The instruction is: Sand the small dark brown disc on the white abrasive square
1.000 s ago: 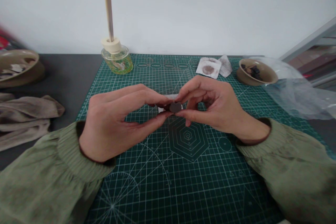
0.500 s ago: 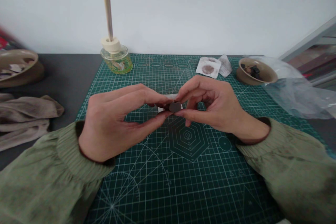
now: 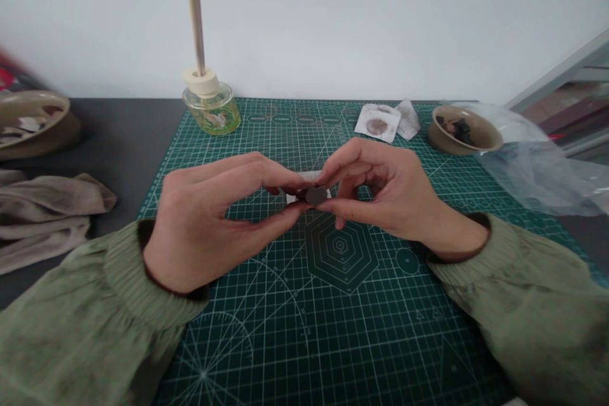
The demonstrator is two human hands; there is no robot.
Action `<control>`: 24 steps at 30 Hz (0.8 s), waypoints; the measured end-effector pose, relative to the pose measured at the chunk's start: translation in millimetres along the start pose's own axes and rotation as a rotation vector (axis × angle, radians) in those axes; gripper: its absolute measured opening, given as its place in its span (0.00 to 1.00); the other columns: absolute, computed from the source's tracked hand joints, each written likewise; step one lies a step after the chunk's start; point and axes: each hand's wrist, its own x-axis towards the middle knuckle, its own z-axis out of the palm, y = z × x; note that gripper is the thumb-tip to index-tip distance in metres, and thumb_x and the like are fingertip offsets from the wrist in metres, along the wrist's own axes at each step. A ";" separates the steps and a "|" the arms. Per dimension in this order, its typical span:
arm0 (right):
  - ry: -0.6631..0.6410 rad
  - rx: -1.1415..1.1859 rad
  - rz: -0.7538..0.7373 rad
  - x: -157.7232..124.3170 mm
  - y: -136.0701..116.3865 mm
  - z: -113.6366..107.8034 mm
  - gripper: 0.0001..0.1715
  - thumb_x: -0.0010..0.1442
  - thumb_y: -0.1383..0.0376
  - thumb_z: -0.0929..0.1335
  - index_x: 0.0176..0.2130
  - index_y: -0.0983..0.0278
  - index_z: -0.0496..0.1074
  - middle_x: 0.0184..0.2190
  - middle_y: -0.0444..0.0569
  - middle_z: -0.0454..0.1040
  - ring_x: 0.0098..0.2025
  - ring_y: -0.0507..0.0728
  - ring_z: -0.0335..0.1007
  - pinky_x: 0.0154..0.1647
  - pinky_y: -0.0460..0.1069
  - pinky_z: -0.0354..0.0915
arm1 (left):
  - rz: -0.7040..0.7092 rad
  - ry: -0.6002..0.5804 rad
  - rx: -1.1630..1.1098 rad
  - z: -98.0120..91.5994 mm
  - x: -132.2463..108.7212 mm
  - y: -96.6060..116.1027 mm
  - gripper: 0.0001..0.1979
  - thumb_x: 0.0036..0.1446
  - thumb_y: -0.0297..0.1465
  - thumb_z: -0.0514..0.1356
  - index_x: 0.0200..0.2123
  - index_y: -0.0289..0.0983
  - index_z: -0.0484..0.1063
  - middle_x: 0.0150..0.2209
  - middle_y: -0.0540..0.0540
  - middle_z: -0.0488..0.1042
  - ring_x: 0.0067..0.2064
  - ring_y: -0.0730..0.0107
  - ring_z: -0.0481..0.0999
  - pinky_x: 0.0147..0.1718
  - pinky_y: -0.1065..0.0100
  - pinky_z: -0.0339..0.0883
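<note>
Fingertips of both hands meet over the middle of the cutting mat, pinching a small dark brown round-faced piece (image 3: 316, 195). My left hand (image 3: 223, 216) holds its left side between thumb and index finger. On the right side, the thumb and index finger of my right hand (image 3: 380, 187) close on it, while the other fingers curl below. What the piece is made of, I cannot tell. Behind it a white paper square (image 3: 310, 175) shows in part, mostly hidden by the fingers.
The green cutting mat (image 3: 333, 342) covers the dark table. A reed diffuser (image 3: 212, 104) stands back left; two paper squares (image 3: 378, 122) lie back right, near a brown bowl (image 3: 464, 133) of dark bits and clear plastic (image 3: 537, 171). Leftward are another bowl (image 3: 42, 136) and a cloth (image 3: 47, 216).
Almost nothing differs. Both hands keep their pinch on the dark brown piece, with only a very slight shift of the fingers.
</note>
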 end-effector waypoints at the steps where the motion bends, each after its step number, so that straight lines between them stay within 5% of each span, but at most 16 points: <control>1: -0.001 -0.003 0.002 0.0 -0.1 0.0 0.24 0.63 0.62 0.94 0.52 0.60 0.90 0.43 0.47 0.95 0.30 0.56 0.90 0.28 0.47 0.81 | -0.001 0.001 0.008 -0.2 -0.3 0.0 0.05 0.83 0.40 0.74 0.58 0.57 0.90 0.50 0.55 0.96 0.42 0.58 0.95 0.43 0.55 0.94; 24: -0.017 -0.027 -0.006 0.8 -1.2 -1.7 0.23 0.63 0.63 0.94 0.52 0.61 0.89 0.44 0.48 0.96 0.30 0.56 0.92 0.29 0.47 0.80 | -0.007 -0.071 -0.022 -6.4 3.6 6.1 0.04 0.84 0.35 0.74 0.57 0.51 0.87 0.49 0.53 0.95 0.44 0.61 0.95 0.49 0.58 0.93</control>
